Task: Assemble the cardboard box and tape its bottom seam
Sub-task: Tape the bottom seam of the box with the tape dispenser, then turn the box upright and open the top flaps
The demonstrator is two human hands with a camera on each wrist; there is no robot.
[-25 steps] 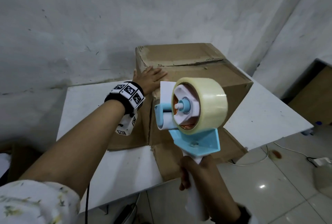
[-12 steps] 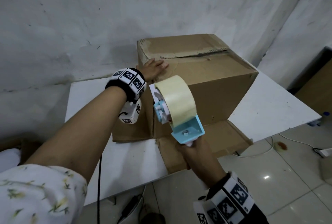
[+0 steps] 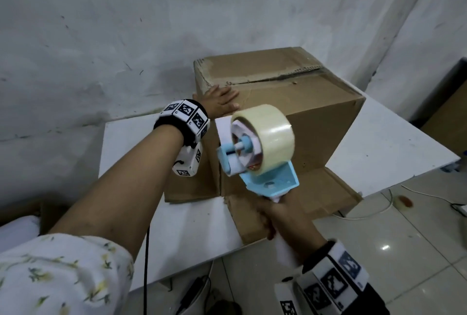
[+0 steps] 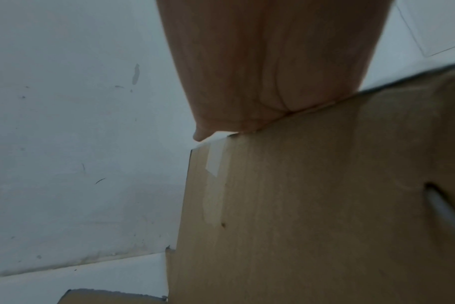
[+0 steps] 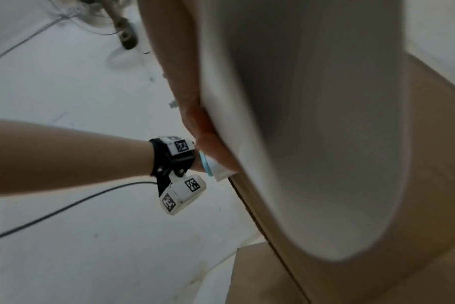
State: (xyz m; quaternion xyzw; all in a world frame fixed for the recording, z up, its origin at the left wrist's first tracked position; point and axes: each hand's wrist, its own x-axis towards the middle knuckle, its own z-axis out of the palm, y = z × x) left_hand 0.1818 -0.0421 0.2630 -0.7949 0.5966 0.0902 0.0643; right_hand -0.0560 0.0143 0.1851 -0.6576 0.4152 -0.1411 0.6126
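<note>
Head view: the cardboard box [image 3: 278, 112] stands on the white table [image 3: 394, 142], its upward face closed by two flaps whose seam [image 3: 278, 78] runs just beyond the left hand [image 3: 219, 99]. That hand lies flat, fingers straight and together, on the near left corner of the upward face. Lower flaps [image 3: 321, 193] spread out over the table, one directly beyond the right hand [image 3: 280, 216]. The right hand, fingers curled, grips the white handle of a blue tape dispenser [image 3: 255, 158], held in the air just right of the left wrist and in front of the box's near wall; whether it touches the box cannot be told. Its roll of clear tape [image 3: 270, 135] sits above the hand. Left wrist view: the left palm [image 4: 273, 61] presses the top edge of the box [image 4: 325, 205]; a strip of old tape [image 4: 213, 174] runs down the wall below it. Right wrist view: the dispenser handle [image 5: 312, 123] fills the frame, blurred, with the right hand [image 5: 195, 115] clamped round it; the left wrist [image 5: 174, 156] lies just beyond.
</note>
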